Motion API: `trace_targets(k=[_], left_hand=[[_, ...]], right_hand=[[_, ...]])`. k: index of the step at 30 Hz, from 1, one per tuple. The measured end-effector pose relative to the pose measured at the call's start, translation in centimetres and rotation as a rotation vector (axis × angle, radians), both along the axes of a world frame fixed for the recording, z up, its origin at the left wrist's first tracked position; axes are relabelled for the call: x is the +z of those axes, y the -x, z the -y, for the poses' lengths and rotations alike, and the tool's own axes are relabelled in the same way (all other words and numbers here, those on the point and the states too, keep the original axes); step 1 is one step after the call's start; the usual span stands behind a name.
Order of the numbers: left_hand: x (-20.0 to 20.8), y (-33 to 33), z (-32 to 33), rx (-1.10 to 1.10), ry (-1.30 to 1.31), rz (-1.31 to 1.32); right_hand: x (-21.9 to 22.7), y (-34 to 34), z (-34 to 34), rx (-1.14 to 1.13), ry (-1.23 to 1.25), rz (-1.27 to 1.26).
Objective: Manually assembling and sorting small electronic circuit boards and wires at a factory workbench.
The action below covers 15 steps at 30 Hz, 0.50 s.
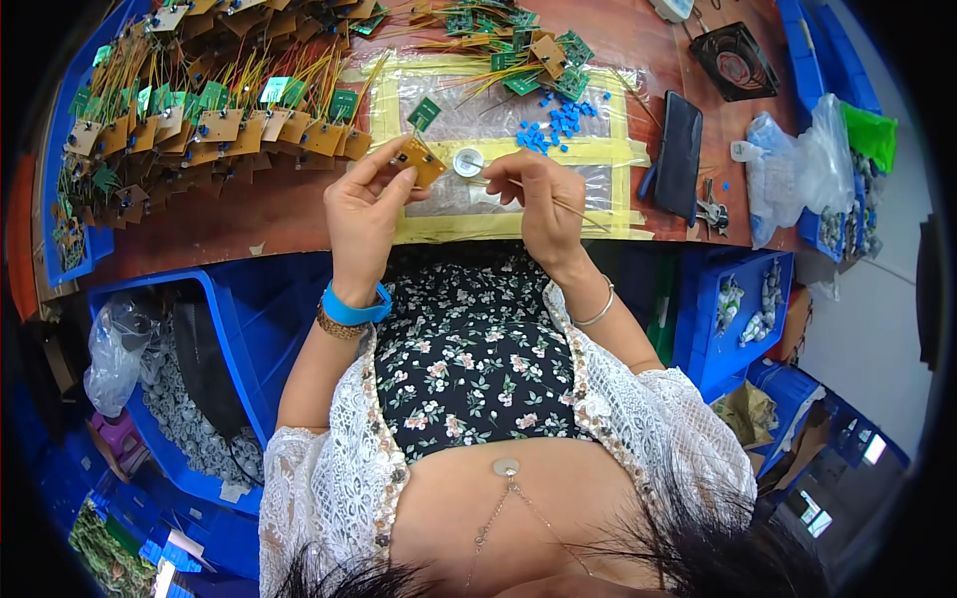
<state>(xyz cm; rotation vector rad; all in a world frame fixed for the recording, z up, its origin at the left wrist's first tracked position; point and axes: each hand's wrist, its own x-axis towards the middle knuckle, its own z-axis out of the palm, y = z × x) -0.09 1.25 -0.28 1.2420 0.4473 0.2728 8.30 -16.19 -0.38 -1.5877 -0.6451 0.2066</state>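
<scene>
A black fan [736,66] lies between one and two o'clock, a dark phone [679,157] and green bag [871,138] at two, a clear plastic bag [119,357] at nine.

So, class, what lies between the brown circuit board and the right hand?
The head view shows a round white dish there, plus one end of the thin stick in the right hand.

An electronics workshop is indicated by tan-and-green wired circuit boards [219,127] heaped on a reddish-brown bench [269,204] among blue plastic crates [242,334].
</scene>
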Motion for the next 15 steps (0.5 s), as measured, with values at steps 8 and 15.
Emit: trace_targets(k=[8,15], left_hand=[[1.3,0.0,1.1,-0.077,0.234,-0.035],[1.6,0.2,1.3,-0.087,0.268,-0.037]], right_hand=[[1.0,0.9,-1.2,0.105,-0.128,-0.066],[1.3,0.6,-1.3,0.078,-0.038,0.119]])
